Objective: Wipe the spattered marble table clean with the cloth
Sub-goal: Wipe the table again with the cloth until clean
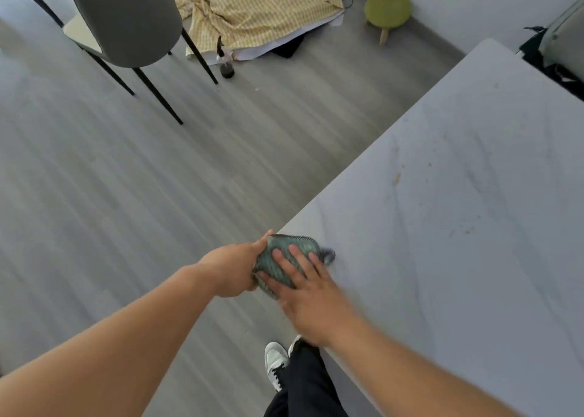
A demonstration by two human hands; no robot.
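A folded green textured cloth (286, 254) sits at the near left edge of the grey-white marble table (474, 258). My left hand (234, 269) grips the cloth's left side from beyond the table's edge. My right hand (311, 293) lies flat on top of the cloth with fingers spread. Small brownish spatters (396, 178) dot the tabletop further out, toward the middle and far side.
A grey chair (126, 18) with black legs stands on the wooden floor at the upper left. A small dark spray bottle (226, 62) stands by a yellow striped fabric (252, 9). A green stool (387, 9) sits near the wall. My shoes (278, 363) show below.
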